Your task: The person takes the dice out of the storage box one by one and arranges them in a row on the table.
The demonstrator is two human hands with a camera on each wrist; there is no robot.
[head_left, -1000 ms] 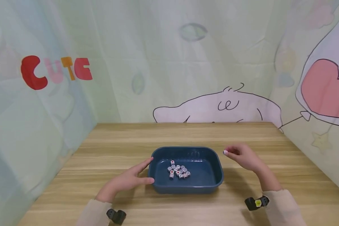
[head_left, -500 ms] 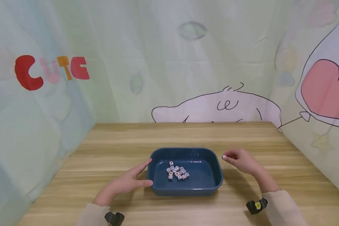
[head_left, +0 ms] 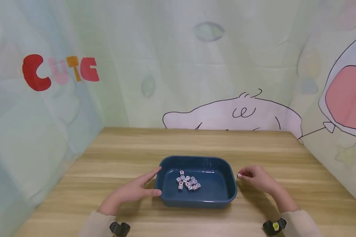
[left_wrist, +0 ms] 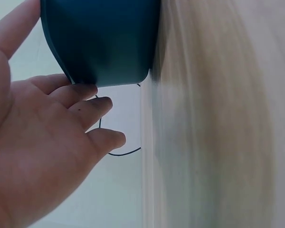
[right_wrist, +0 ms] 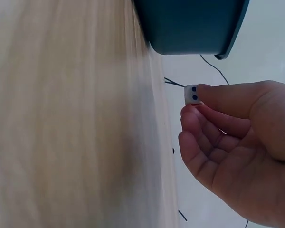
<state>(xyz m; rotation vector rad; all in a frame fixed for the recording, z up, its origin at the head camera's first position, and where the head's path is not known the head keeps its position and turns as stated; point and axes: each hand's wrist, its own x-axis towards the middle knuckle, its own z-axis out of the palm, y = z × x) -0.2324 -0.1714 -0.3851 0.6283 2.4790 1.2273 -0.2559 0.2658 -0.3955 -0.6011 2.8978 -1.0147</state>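
Note:
A dark blue rectangular tray stands on the wooden table, with several white dice clustered left of its middle. My left hand lies against the tray's left side, fingers straight and spread, thumb at the near left rim. In the left wrist view the fingertips meet the tray's wall. Just outside the tray's right side, my right hand pinches a single die between thumb and index finger. That die shows blue pips in the right wrist view, and the other fingers are curled below it.
The wooden table reaches back to a printed curtain on the far side and along both sides. A black wrist camera sits by the right sleeve, another wrist camera by the left.
My right hand, with the die pinched in it, has come lower and nearer along the tray's right side. The left hand keeps its place at the tray, and the dice inside lie as before.

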